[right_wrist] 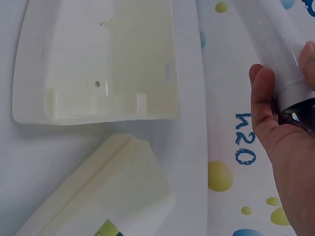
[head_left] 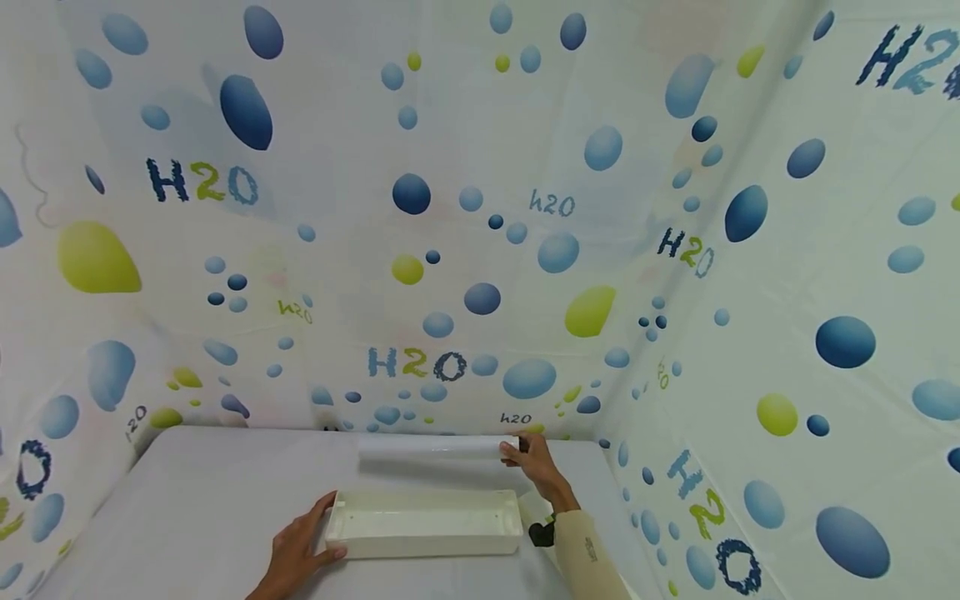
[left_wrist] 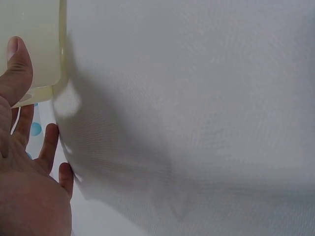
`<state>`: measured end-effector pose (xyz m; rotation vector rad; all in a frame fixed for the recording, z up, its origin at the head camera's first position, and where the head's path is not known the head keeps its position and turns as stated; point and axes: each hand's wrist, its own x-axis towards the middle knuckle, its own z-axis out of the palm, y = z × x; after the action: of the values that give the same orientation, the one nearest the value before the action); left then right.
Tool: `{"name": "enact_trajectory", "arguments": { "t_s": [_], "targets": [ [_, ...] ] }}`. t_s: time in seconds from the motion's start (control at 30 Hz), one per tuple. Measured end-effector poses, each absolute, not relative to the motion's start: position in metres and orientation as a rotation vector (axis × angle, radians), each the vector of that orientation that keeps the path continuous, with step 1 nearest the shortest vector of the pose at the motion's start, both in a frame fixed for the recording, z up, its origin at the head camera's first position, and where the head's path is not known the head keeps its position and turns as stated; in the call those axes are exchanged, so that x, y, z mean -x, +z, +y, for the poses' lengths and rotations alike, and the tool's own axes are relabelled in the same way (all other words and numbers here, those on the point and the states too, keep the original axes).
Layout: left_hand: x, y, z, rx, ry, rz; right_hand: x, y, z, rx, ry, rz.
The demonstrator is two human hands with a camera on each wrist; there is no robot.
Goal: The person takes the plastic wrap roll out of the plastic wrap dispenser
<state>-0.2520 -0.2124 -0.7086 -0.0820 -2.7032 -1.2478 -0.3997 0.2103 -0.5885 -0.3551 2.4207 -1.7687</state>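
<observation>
A long cream plastic tray (head_left: 423, 547) lies on the white-covered table, its hollow side facing up. My left hand (head_left: 296, 542) holds it by the left end, the thumb at the front corner and the fingers along the end wall. In the left wrist view, the thumb presses on the tray's outer face (left_wrist: 37, 54), while the lower fingers are spread apart. Behind the tray is a glossy white roll (head_left: 442, 448), lying crosswise. My right hand (head_left: 542, 467) grips its right end, thumb and fingers round it. A dark end (right_wrist: 301, 109) of the roll shows in the right wrist view.
A second cream plastic piece (right_wrist: 118, 187) with a green label lies at an angle off the tray's right end, partly under my right forearm. A black object (head_left: 542, 534) sits beside it. Patterned fabric walls (head_left: 480, 250) enclose the table at the back and sides.
</observation>
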Motion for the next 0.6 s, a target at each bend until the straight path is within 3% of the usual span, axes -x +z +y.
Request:
{"name": "enact_trajectory", "arguments": {
  "t_s": [0.6],
  "targets": [
    [0.251,-0.699,-0.210,0.024,-1.307,-2.787,0.402,-0.590,0.200,0.318,-1.683,2.461]
  ]
}}
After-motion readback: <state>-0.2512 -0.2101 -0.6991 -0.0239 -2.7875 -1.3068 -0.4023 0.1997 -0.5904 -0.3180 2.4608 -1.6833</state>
